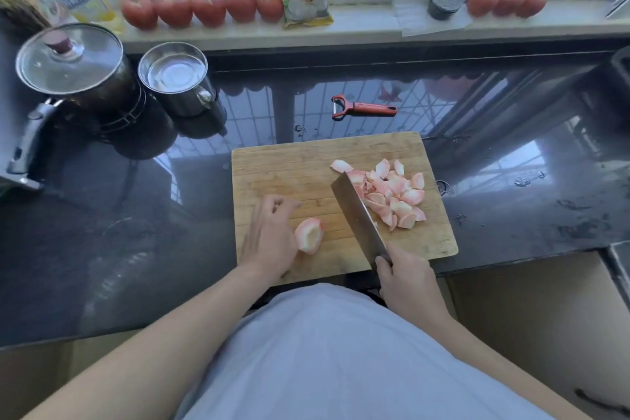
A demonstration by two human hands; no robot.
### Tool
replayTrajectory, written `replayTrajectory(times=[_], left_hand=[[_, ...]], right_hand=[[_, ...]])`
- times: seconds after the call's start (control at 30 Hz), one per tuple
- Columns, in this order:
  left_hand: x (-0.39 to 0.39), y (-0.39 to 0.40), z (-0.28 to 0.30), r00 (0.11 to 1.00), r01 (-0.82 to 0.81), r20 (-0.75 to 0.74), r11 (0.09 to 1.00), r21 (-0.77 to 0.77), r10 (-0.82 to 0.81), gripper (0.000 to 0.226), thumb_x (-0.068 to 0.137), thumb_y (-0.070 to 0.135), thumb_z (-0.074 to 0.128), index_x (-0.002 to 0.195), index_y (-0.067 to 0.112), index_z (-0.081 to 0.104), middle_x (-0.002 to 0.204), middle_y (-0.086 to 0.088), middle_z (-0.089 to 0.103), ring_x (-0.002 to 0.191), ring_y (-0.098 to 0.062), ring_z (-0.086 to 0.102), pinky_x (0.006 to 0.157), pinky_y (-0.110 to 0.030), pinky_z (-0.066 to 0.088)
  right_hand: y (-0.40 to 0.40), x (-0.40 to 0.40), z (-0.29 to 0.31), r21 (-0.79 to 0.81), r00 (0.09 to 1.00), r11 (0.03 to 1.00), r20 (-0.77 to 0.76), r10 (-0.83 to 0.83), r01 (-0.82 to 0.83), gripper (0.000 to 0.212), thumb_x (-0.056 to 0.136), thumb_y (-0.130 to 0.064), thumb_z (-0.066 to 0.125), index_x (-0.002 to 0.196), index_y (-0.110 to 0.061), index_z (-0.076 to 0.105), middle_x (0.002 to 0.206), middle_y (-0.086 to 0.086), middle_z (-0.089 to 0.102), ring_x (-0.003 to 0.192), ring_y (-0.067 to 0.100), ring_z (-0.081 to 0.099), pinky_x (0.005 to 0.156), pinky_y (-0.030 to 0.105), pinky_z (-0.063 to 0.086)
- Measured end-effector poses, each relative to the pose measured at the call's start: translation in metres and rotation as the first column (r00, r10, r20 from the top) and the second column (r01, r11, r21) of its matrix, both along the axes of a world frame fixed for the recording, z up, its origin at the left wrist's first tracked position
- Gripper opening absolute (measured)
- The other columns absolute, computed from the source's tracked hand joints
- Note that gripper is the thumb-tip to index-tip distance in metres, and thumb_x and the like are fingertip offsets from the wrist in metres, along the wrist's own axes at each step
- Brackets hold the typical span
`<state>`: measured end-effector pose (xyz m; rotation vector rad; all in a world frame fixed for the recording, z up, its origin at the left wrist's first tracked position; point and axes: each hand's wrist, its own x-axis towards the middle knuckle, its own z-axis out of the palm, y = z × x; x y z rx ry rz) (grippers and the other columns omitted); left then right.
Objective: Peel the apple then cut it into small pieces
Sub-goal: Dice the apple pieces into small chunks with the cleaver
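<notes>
Her right hand [405, 278] grips the knife [358, 215] beside the cut pieces [395, 194]. The left hand [272, 235], fingers loosely curled, holds nothing, touching the apple chunk [309, 235] on the board [272, 164].

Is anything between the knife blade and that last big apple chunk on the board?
Nothing visible. The knife, gripped by the right hand, stands just right of the apple chunk with bare cutting board between them. The left hand rests at the chunk's left side, and the cut pieces lie beyond the blade.
</notes>
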<state>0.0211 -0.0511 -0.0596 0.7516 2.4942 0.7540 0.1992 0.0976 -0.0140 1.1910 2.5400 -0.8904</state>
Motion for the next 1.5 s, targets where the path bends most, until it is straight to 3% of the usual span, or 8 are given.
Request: replayTrajectory(times=[0.1, 0.23, 0.33, 0.47, 0.57, 0.87, 1.0, 1.5], left_hand=[[0.009, 0.001, -0.010, 0.968, 0.192, -0.182, 0.978, 0.081, -0.175, 0.036, 0.100, 0.016, 0.060, 0.135, 0.021, 0.066, 0.137, -0.004, 0.053, 0.124, -0.023, 0.048, 0.095, -0.038, 0.049], [0.003, 0.009, -0.015, 0.965, -0.041, 0.254, 0.991, -0.129, 0.073, 0.046, 0.104, 0.048, 0.048, 0.146, 0.030, 0.052, 0.143, 0.002, 0.050, 0.126, -0.021, 0.052, 0.099, -0.039, 0.048], [0.005, 0.015, -0.013, 0.911, -0.101, 0.371, 0.969, -0.227, 0.182, 0.035, 0.101, 0.047, 0.053, 0.116, 0.016, 0.060, 0.114, -0.004, 0.067, 0.099, -0.024, 0.065, 0.072, -0.035, 0.050], [0.019, 0.019, -0.013, 0.668, -0.395, 0.610, 0.898, -0.196, 0.427, 0.025, 0.100, 0.035, 0.058, 0.092, 0.012, 0.061, 0.088, -0.006, 0.074, 0.070, -0.024, 0.077, 0.063, -0.033, 0.062], [0.023, 0.018, -0.021, 0.572, -0.524, 0.668, 0.839, -0.149, 0.476, 0.025, 0.096, 0.034, 0.063, 0.105, 0.012, 0.056, 0.098, -0.009, 0.071, 0.066, -0.026, 0.077, 0.065, -0.042, 0.066], [0.025, 0.017, -0.025, 0.579, -0.541, 0.658, 0.830, -0.131, 0.481, 0.028, 0.096, 0.040, 0.063, 0.102, 0.014, 0.053, 0.096, -0.009, 0.074, 0.061, -0.023, 0.076, 0.066, -0.046, 0.065], [0.024, 0.019, -0.026, 0.557, -0.559, 0.668, 0.818, -0.136, 0.493, 0.031, 0.096, 0.042, 0.064, 0.103, 0.014, 0.053, 0.096, -0.010, 0.074, 0.062, -0.024, 0.076, 0.062, -0.045, 0.065], [0.021, 0.020, -0.030, 0.531, -0.570, 0.686, 0.809, -0.146, 0.498, 0.027, 0.094, 0.037, 0.063, 0.107, 0.014, 0.055, 0.094, -0.006, 0.075, 0.070, -0.027, 0.077, 0.069, -0.045, 0.065]], right_hand=[[-0.002, 0.003, -0.004, 0.030, 1.000, 0.999, 0.025, 0.014, -0.015, 0.024, 0.100, -0.023, 0.047, 0.078, -0.014, 0.051, 0.071, -0.001, 0.058, 0.072, 0.028, 0.056, 0.066, 0.041, 0.048], [-0.003, 0.005, -0.005, 0.029, 0.999, 0.999, 0.013, 0.035, -0.035, 0.025, 0.100, -0.024, 0.047, 0.078, -0.013, 0.050, 0.070, -0.002, 0.058, 0.070, 0.026, 0.056, 0.067, 0.042, 0.049], [-0.008, 0.003, -0.004, 0.022, 0.997, 0.997, 0.007, 0.079, -0.079, 0.026, 0.101, -0.025, 0.048, 0.077, -0.015, 0.046, 0.070, -0.002, 0.058, 0.071, 0.027, 0.057, 0.066, 0.041, 0.048], [-0.012, 0.002, -0.008, 0.054, 0.984, 0.982, 0.028, 0.178, -0.179, 0.024, 0.101, -0.024, 0.046, 0.078, -0.021, 0.041, 0.074, -0.001, 0.055, 0.073, 0.029, 0.057, 0.064, 0.039, 0.043], [-0.015, 0.003, -0.013, 0.085, 0.959, 0.956, 0.065, 0.276, -0.280, 0.012, 0.099, -0.023, 0.043, 0.087, -0.022, 0.045, 0.083, 0.002, 0.055, 0.074, 0.032, 0.057, 0.067, 0.043, 0.050], [-0.019, 0.003, -0.016, 0.164, 0.880, 0.866, 0.144, 0.453, -0.473, 0.019, 0.096, -0.019, 0.044, 0.111, -0.018, 0.055, 0.099, 0.006, 0.062, 0.077, 0.042, 0.060, 0.060, 0.039, 0.035], [-0.019, 0.002, -0.019, 0.175, 0.871, 0.855, 0.165, 0.463, -0.488, 0.024, 0.097, -0.016, 0.042, 0.117, -0.019, 0.055, 0.102, 0.005, 0.063, 0.079, 0.041, 0.060, 0.063, 0.040, 0.039], [-0.015, -0.003, -0.024, 0.181, 0.861, 0.842, 0.142, 0.488, -0.508, 0.016, 0.093, -0.013, 0.043, 0.103, -0.017, 0.055, 0.089, 0.004, 0.063, 0.073, 0.041, 0.058, 0.059, 0.040, 0.035]])
